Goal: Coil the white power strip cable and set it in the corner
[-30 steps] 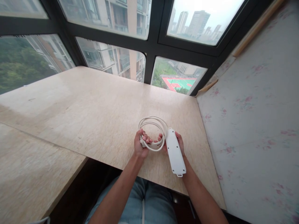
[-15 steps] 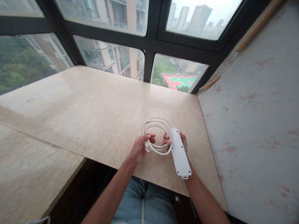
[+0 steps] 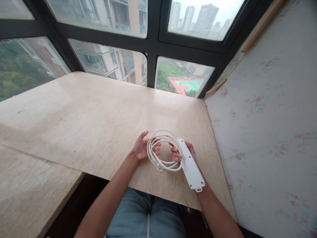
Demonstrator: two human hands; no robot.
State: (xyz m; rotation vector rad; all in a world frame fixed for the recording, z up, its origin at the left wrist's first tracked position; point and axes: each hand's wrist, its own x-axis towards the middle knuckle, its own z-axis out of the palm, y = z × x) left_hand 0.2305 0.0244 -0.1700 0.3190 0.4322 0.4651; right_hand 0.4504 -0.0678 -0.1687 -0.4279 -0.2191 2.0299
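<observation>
A white power strip (image 3: 190, 167) lies across my right hand (image 3: 184, 153), back side up, fingers curled round its far end. Its white cable (image 3: 163, 148) is wound in a coil beside the strip, above the beige tabletop (image 3: 99, 112). My left hand (image 3: 142, 147) reaches through the left side of the coil, fingers spread and loosely touching the loops. The plug hangs at the coil's near side, below the left hand.
Large dark-framed windows (image 3: 153, 49) stand behind the table. A wall with floral wallpaper (image 3: 267, 125) rises along the table's right edge. A second beige board (image 3: 29, 188) adjoins at the lower left. My legs in jeans (image 3: 146, 215) are under the near edge.
My left hand has let go of the plug end and opened, now spread inside the coil. The plug has dropped to the coil's near side. The strip tilted slightly to the right.
</observation>
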